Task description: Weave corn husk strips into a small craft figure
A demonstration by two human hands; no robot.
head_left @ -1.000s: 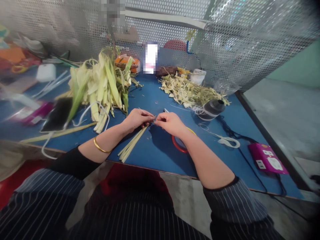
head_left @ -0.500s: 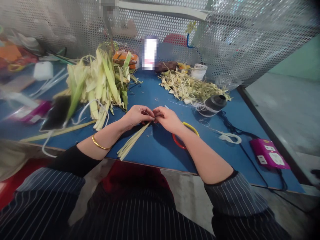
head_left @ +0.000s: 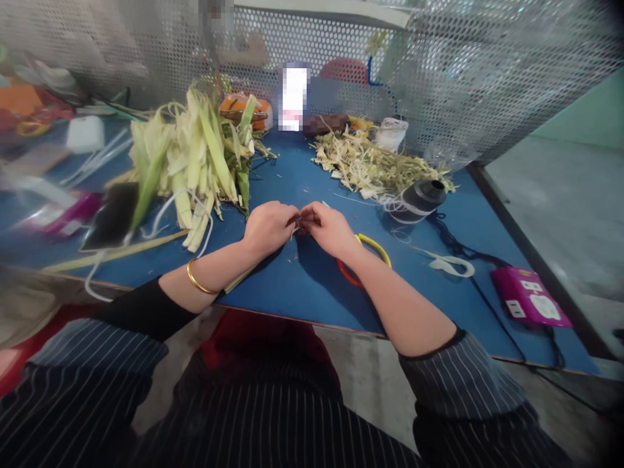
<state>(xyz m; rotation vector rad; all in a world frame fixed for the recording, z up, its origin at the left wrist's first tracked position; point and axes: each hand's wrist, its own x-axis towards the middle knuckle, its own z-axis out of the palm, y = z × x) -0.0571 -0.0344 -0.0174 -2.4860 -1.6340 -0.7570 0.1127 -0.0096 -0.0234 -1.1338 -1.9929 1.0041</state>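
Over the blue table, my left hand [head_left: 272,227] is closed on a thin bundle of pale corn husk strips [head_left: 238,281]. Most of the bundle is hidden under that hand and forearm; only its lower end shows. My right hand [head_left: 329,227] meets the left fingertip to fingertip at the bundle's tip, its fingers pinched together. Whatever is between the right fingers is too small to make out. Scissors with red and yellow handles [head_left: 377,249] lie partly under my right forearm. A dark cone of white thread [head_left: 418,199] rests on its side further right.
Corn husks [head_left: 195,156] are heaped at left, beside a dark phone [head_left: 114,218] and white cable. Husk scraps [head_left: 370,166] lie at the back right. A purple power socket [head_left: 531,296] sits at the right edge. A perforated metal screen [head_left: 331,52] closes the back.
My left hand has turned over the bundle, its back now facing up, and hides most of the strips. My right hand has stayed nearly in place. The view has shifted slightly.
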